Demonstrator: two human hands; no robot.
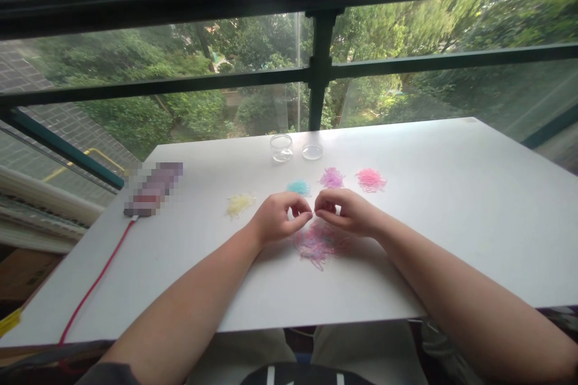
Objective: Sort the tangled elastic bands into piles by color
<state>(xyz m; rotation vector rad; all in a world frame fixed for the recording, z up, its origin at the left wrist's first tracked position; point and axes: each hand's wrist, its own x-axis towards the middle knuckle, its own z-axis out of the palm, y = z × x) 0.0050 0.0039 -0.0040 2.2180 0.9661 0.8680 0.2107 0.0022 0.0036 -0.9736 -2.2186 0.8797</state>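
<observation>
My left hand (282, 216) and my right hand (345, 210) meet fingertip to fingertip above the table. Both are closed in a pinch, and a thin pinkish rubber band (313, 212) spans the small gap between them. Just below lies a loose pile of mixed pink, purple and bluish rubber bands (318, 246), partly covered by my hands. Beyond my hands are single-colour piles: blue bands (298, 187), purple bands (332, 177) and pink bands (371, 179). Yellow bands (239, 204) lie to the left of my left hand.
On the white table (451, 192), a clear round container (281, 148) stands near the far edge beside its clear lid (312, 151). At the left is a blurred-out device (153, 189) with a red cable (97, 280). A green-framed window (320, 72) borders the far side.
</observation>
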